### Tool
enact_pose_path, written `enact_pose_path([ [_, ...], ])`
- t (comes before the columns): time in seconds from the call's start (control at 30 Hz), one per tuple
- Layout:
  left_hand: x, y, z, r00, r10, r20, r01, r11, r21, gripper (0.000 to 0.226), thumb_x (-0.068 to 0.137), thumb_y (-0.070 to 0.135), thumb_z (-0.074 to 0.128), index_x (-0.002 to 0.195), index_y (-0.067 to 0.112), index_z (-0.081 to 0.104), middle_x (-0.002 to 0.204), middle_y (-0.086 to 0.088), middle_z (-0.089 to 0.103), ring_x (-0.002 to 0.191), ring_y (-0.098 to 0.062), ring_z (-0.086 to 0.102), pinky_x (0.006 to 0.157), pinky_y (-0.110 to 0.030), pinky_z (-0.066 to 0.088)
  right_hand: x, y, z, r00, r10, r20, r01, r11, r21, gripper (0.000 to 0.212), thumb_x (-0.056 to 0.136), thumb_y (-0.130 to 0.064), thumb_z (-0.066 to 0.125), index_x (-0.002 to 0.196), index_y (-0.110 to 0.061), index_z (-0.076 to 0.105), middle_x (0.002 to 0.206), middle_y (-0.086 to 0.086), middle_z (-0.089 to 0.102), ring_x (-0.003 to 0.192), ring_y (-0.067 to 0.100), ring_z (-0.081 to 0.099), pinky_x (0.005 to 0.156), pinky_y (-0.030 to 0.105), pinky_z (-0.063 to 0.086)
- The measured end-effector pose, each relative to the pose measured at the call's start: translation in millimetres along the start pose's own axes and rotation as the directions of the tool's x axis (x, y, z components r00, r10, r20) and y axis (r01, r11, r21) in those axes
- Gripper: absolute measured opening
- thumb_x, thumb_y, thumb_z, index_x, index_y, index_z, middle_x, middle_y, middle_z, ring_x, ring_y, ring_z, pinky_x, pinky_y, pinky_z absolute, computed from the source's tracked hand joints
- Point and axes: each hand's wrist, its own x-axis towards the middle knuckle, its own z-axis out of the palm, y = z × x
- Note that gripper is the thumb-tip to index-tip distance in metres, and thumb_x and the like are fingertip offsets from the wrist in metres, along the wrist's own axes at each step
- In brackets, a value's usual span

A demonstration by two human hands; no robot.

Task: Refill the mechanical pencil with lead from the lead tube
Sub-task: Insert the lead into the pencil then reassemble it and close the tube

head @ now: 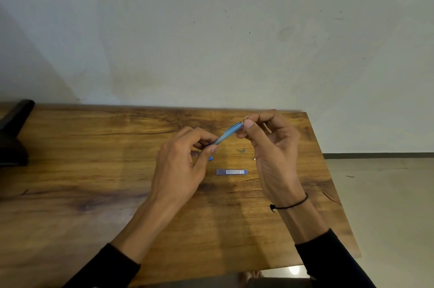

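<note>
A light blue mechanical pencil (pixel 227 134) is held tilted above the wooden table (pixel 94 170), its upper end pointing up and right. My left hand (pixel 180 165) grips its lower part between thumb and fingers. My right hand (pixel 267 146) pinches at the pencil's upper end with thumb and forefinger; a thin lead there is too fine to make out for sure. The blue lead tube (pixel 232 172) lies flat on the table below the pencil, between both hands. Two small loose parts, a metal cap (pixel 243 150) and a tiny piece (pixel 254 159), rest near my right hand.
A dark object (pixel 14 132) stands at the table's far left against the wall. The table's right edge (pixel 333 182) runs diagonally close to my right forearm, with floor beyond it. A small blue piece (pixel 210 158) shows under my left thumb.
</note>
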Motion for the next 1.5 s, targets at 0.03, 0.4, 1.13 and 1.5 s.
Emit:
enact_pose_path([
  [0.03,0.1,-0.1,0.0,1.000,0.000,0.000,0.000,1.000,-0.006,0.020,0.095,0.010,0.080,0.107,0.027,0.080,0.100,0.018,0.072,0.094,-0.007,0.074,0.077,-0.037,0.066,-0.1,-0.6,-0.5,1.000,0.000,0.006,0.000,1.000,0.015,0.009,0.093,0.010,0.069,0.095,0.001,0.069,0.088,0.008,0.072,0.075,0.022,0.070,0.077,0.036,0.059],
  [0.4,2.2,2.4,-2.0,1.000,0.027,-0.014,-0.028,0.999,-0.045,0.014,0.097,0.010,0.079,0.107,0.019,0.080,0.100,0.012,0.073,0.098,-0.008,0.073,0.076,-0.009,0.058,0.4,-4.0,-7.5,0.997,0.043,0.063,-0.047,0.997,0.067,0.015,0.085,-0.008,0.076,0.098,0.001,0.076,0.092,0.009,0.079,0.087,0.024,0.078,0.082,0.046,0.064],
  [1.13,3.4,-2.8,-6.8,0.999,0.025,-0.029,-0.027,0.996,-0.082,0.013,0.097,0.017,0.079,0.108,0.022,0.079,0.104,0.012,0.075,0.097,-0.007,0.076,0.080,-0.025,0.066,6.5,22.8,-44.9,0.931,0.256,0.259,0.278,-0.042,-0.960,0.004,0.101,-0.019,0.066,0.101,-0.020,0.062,0.102,-0.001,0.059,0.092,0.027,0.063,0.059,0.032,0.033],
  [1.5,4.8,-0.3,-9.9,0.999,0.040,-0.022,-0.042,0.997,-0.066,0.012,0.098,0.017,0.078,0.109,0.021,0.079,0.104,0.014,0.075,0.096,-0.005,0.076,0.080,-0.017,0.062,16.2,28.7,-50.9,0.959,0.163,0.232,0.174,0.306,-0.936,0.029,0.097,0.004,0.059,0.104,-0.023,0.056,0.094,-0.004,0.066,0.084,0.016,0.064,0.073,0.032,0.057],
])
